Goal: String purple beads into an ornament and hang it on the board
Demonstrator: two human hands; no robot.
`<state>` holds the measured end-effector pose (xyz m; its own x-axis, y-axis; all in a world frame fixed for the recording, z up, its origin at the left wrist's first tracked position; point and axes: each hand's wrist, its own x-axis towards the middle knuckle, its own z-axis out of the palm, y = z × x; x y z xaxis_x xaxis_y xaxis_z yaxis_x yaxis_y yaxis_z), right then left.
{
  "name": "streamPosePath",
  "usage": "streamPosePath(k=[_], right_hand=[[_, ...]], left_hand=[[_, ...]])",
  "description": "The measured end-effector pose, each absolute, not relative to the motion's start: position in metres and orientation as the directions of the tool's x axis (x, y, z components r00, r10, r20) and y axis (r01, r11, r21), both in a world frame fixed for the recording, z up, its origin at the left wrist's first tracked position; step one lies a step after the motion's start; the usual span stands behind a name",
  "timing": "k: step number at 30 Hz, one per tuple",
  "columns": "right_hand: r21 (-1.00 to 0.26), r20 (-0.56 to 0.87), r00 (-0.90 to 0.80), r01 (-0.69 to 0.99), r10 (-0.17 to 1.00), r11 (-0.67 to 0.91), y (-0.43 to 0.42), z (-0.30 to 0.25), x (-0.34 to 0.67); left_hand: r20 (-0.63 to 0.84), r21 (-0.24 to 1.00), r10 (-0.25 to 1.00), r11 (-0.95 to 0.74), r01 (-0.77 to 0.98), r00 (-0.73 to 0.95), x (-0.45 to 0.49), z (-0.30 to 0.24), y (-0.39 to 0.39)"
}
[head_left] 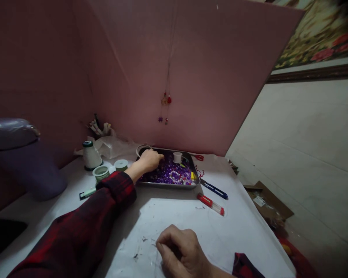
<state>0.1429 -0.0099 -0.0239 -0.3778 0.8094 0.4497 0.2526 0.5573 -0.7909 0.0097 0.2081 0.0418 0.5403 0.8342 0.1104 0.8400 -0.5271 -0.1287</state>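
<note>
Beads (166, 174) under my left hand (150, 159), right hand (181, 249) low on the sheet

Left arm is at full reach. The knuckles are up and the fingertips are dipped into the purple beads at the far-left end of the metal tray (168, 185). The fingers curl over the heap, and from this angle I cannot tell whether they have closed on a bead or only rest on top.

Right hand sits close to me on the white sheet (174, 216), loosely clenched, thumb pressed to forefinger. Anything between them is too fine to make out.

As I judge it, this is fingertip work. Use thumb and forefinger only and roll one bead clear of its neighbours rather than scooping. I'd keep the wrist floating off the tray's rim, because leaning on it could slide or tip the tray.

A small white cup (177, 156) stands in the tray just beside those fingertips, so I'd stay to the left of it. My sleeve cuff passes right by the green rolls (101, 172), so the forearm needs lifting a touch. The red tool (210, 204) and blue tool (214, 189) lie to the right of the tray, well clear of both hands.

I'd keep the right-hand pinch firm and down on the sheet.
</note>
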Motion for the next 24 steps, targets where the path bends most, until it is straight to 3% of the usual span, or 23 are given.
streamPosePath(k=[7, 12, 17, 24], right_hand=[[-0.782, 0.471, -0.376, 0.241, 0.798, 0.575, -0.009, -0.025, 0.145], [-0.777, 0.471, -0.375, 0.252, 0.799, 0.576, -0.009, -0.026, 0.146], [-0.778, 0.473, -0.372, 0.250, 0.799, 0.577, -0.008, -0.029, 0.146], [-0.784, 0.468, -0.382, 0.237, 0.797, 0.574, -0.007, -0.028, 0.146]], left_hand=[[0.117, -0.106, 0.873, -0.463, 0.880, 0.473, -0.008, 0.052, 0.202], [0.156, -0.008, 0.868, -0.476, 0.880, 0.471, 0.005, 0.037, 0.203], [0.126, -0.055, 0.876, -0.463, 0.885, 0.466, 0.002, 0.043, 0.203], [0.223, 0.025, 0.924, -0.325, 0.946, 0.311, -0.018, 0.063, 0.209]])
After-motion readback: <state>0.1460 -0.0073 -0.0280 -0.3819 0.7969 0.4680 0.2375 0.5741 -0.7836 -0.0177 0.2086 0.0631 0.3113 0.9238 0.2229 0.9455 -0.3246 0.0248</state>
